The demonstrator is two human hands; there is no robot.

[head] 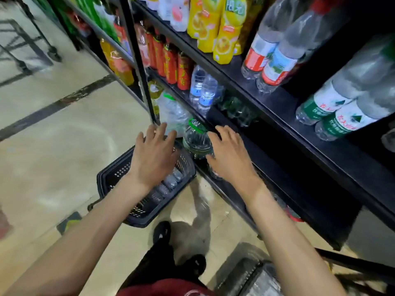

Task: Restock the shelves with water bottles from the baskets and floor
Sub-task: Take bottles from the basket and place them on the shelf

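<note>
Left-hand grip [154,154] and right-hand grip [230,159] reach down, fingers spread, holding nothing. Under the left one is a dark slotted plastic basket [115,178] on the floor, with small clear water bottles [168,182] lying inside. Between the two, just beyond, a large clear plastic water jug with a green carry loop [196,142] sits low at the foot of the black shelf unit [277,116]. Contact unclear. Probably full, so heavy, with slick, flexing walls. Take it by the loop or clamp both sides at the shoulder.
</note>
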